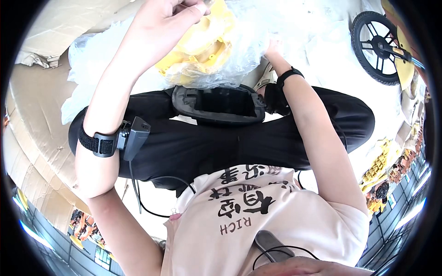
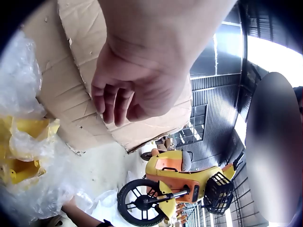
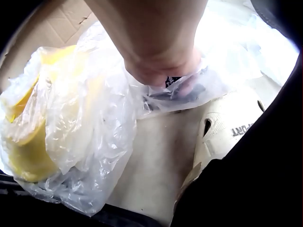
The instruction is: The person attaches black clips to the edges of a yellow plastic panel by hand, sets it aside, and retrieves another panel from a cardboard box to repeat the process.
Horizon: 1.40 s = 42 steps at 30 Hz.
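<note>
My left hand (image 1: 172, 20) is raised at the top of the head view, over a yellow plastic part (image 1: 195, 57) wrapped in clear plastic. In the left wrist view its fingers (image 2: 110, 105) hang loosely curled, with nothing visible in them. Low by the floor, my right hand (image 3: 163, 71) grips a clear plastic bag (image 3: 215, 87) with dark small pieces showing through it. The film partly covers those fingertips. Beside that bag lies the wrapped yellow part, its film (image 3: 109, 137) crumpled. A black hollow plastic housing (image 1: 184, 103) rests between my legs.
A cream shoe (image 3: 227, 123) is close to the right hand. Flattened cardboard (image 1: 41, 119) lies on the left. A yellow and orange scooter (image 2: 184, 179) with a black spoked wheel (image 1: 378, 47) stands on the right. Loose plastic film covers the floor ahead.
</note>
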Tool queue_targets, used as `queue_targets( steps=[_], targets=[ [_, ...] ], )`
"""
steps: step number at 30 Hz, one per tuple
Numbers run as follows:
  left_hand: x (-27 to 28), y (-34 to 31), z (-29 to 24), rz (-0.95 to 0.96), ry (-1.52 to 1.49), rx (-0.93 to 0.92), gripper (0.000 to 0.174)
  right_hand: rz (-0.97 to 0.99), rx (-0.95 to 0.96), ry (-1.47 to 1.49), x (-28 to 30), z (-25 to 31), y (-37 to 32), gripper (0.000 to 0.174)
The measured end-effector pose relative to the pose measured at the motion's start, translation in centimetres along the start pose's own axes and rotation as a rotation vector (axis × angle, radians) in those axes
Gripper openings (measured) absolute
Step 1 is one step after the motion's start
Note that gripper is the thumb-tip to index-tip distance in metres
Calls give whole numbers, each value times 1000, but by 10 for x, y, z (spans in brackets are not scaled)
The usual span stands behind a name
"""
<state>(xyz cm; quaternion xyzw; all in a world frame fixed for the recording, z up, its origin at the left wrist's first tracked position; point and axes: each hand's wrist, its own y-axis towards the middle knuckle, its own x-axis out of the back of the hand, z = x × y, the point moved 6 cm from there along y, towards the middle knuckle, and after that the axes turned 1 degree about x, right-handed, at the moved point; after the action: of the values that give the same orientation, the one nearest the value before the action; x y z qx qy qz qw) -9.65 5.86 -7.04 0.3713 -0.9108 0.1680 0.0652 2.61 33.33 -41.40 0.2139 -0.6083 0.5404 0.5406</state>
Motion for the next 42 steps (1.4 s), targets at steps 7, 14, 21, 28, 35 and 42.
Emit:
queue_targets(
  steps=[7, 14, 21, 28, 35, 42],
  targets=[
    [-1, 0, 9, -18, 183, 0, 33, -63, -48, 4, 24, 21, -21, 70],
    [-3, 8, 53, 43, 314, 29, 36, 113, 18, 24, 30, 37, -23, 75],
    [-27, 0, 146, 139, 709, 124, 45, 25, 73, -45, 18, 34, -21, 63],
    [-41, 22, 181, 350, 776, 341, 57, -74, 96, 18, -5, 18, -10, 41],
    [-33, 20, 189, 520, 690, 256, 39, -139, 0, 75, 9, 6, -10, 35],
    [-20, 10, 180, 483, 361, 500, 29, 6, -251, 332, -42, -51, 41, 27]
  ],
)
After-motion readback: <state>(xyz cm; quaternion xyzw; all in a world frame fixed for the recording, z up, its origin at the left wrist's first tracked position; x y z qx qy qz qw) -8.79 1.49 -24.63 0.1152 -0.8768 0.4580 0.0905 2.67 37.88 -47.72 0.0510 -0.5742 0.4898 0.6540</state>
